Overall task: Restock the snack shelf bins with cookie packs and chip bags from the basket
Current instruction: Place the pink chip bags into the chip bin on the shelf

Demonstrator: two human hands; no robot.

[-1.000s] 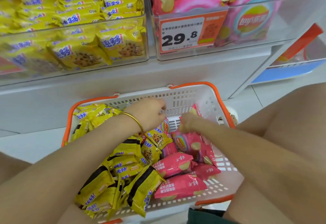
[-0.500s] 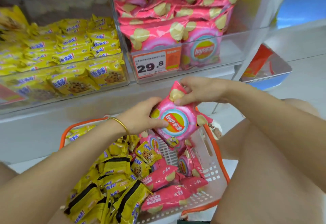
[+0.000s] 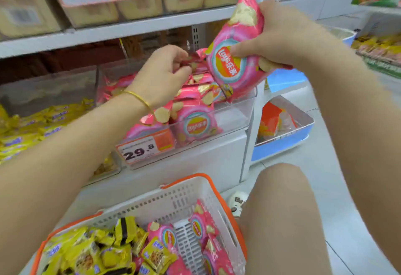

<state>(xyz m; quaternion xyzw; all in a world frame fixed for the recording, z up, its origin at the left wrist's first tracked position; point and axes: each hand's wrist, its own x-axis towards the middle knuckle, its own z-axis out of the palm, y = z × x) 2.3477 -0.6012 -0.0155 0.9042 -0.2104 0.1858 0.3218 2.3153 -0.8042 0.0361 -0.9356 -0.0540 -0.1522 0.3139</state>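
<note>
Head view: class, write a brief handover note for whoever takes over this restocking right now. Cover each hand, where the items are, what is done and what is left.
Right hand grips a pink chip bag, tilted above the clear chip bin.
Left hand is among the bags in that bin, fingers curled; whether it grips one is unclear.
Basket below holds yellow cookie packs and more chip bags.
Done: chip bin partly stocked.
Left: place this bag, then shelve the rest of the basket.
</note>
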